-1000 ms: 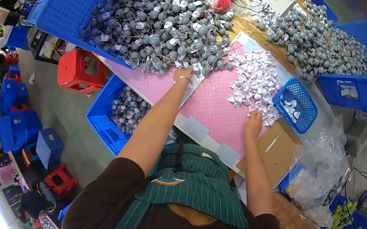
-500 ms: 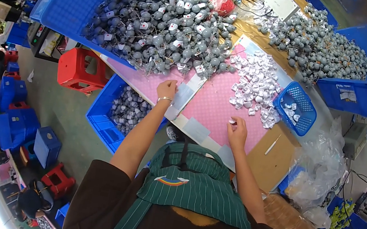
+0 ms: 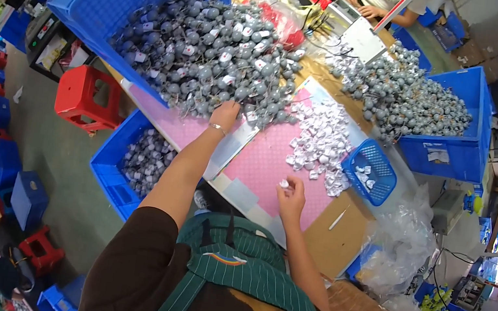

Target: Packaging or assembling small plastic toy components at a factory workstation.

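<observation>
So our right hand (image 3: pixel 292 198) is nearly closed, pinching a white piece (image 3: pixel 284 184) over the pink mat (image 3: pixel 249 167), near side, probably light and crushable so grab edges, while our left hand (image 3: pixel 225 114) touches the far-left grey balls (image 3: pixel 206 59), grip hidden, can't tell.

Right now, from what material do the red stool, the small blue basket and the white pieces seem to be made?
Red stool: probably plastic, smooth, by its even colour.
Small blue basket: likely moulded plastic, from the regular holes in its wall.
White pieces: matt, crumpled; perhaps fabric or paper.
</observation>
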A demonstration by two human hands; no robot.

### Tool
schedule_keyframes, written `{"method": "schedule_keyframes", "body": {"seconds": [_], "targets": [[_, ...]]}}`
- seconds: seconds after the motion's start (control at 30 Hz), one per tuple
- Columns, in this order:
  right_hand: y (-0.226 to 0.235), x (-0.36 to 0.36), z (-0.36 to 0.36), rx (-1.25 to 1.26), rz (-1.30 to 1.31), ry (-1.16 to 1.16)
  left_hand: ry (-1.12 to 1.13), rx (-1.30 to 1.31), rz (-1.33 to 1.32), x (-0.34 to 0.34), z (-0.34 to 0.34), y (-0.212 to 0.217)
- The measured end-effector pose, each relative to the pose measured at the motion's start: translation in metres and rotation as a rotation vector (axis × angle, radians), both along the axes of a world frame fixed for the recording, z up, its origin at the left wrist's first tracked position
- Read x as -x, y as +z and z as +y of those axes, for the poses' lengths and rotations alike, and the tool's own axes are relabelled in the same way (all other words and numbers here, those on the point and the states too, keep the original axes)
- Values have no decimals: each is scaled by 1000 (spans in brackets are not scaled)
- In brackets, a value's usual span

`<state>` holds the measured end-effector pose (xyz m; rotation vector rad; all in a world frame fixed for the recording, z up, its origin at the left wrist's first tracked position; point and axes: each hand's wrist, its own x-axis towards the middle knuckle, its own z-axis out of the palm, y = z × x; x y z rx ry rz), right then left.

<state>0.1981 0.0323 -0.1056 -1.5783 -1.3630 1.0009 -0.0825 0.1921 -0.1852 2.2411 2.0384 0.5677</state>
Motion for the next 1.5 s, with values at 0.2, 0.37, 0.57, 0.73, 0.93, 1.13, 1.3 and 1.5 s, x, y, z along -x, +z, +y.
{"method": "schedule_keyframes", "body": {"seconds": [0.2, 0.37, 0.57, 0.73, 0.93, 1.13, 1.3, 1.5], "targets": [[-1, -47, -26, 187, 238, -143, -155, -65, 104, -6, 8, 11], [-15, -56, -35, 192, 200, -140, -173, -39, 260, -6, 8, 14], [4, -28, -15, 171, 327, -148, -135, -57, 18, -17, 3, 46], [45, -6, 9, 177, 528, -41, -131, -193, -424, -27, -29, 91], [60, 21, 28, 190, 828, -25, -46, 418, -1333, -39, -70, 98], [53, 25, 23, 206, 775, 2, 166, 669, -1723, -62, -109, 68], [43, 16, 9, 228, 761, -54, 303, 790, -2077, -70, -125, 59], [37, 7, -2, 252, 715, -104, 115, 415, -738, -57, -120, 28]]}}
